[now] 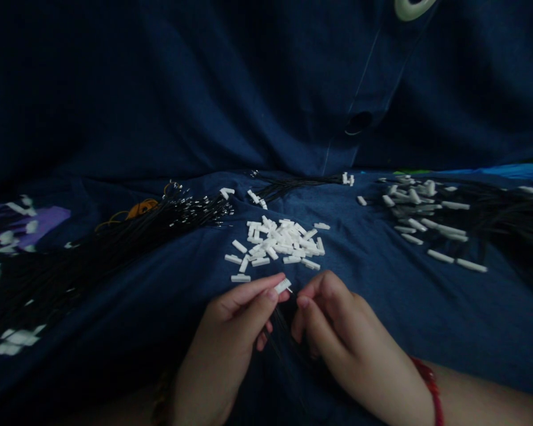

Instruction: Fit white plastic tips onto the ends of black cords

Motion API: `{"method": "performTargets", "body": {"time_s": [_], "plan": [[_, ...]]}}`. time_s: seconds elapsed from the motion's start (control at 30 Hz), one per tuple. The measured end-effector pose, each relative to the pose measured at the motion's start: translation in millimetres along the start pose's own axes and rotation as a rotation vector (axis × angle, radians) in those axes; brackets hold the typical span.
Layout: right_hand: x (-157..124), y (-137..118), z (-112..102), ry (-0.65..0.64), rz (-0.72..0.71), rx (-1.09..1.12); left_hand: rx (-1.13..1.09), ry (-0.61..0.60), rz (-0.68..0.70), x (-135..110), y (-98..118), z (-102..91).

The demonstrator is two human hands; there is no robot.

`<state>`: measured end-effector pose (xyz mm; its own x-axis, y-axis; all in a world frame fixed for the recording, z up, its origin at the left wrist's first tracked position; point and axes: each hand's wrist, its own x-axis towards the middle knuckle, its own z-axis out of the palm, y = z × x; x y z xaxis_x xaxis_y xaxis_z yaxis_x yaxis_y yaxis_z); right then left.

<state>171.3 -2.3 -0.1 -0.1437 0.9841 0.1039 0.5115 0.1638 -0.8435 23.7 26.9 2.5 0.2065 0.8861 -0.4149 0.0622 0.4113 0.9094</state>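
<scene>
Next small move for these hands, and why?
Probably ease the thin black wire with a pale tip into the small white plastic connector with the right hand: its fingertips seem to pinch the wire, whose tip is at the connector's edge, while the left hand grips the connector. Whether the tip is already partly inside is too small to tell.

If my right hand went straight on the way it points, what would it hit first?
Most likely the white connector held in your left hand, just ahead of your right hand, though depth is unclear.
</scene>
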Motion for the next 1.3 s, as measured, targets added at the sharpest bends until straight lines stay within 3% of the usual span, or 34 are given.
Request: {"method": "performTargets", "body": {"time_s": [0.33, 0.87, 1.13, 1.3], "plan": [[-3.9, 1.4, 9.3, 0.001, 0.08, 0.166, 0.15, 0.005, 0.108, -0.8, -2.2, -0.5], [0.1, 2.6, 6.0, 0.001, 0.012, 0.144, 0.255, 0.042, 0.254, -2.2, 3.0, -1.7], [0.2, 5.7, 6.9, 0.029, 0.002, 0.136, 0.326, 0.053, 0.401, -1.5, 5.2, -0.6], [-0.9, 5.0, 6.9, 0.042, -0.041, 0.213, 0.428, 0.027, 0.592, -4.0, 3.5, -1.8]]}}
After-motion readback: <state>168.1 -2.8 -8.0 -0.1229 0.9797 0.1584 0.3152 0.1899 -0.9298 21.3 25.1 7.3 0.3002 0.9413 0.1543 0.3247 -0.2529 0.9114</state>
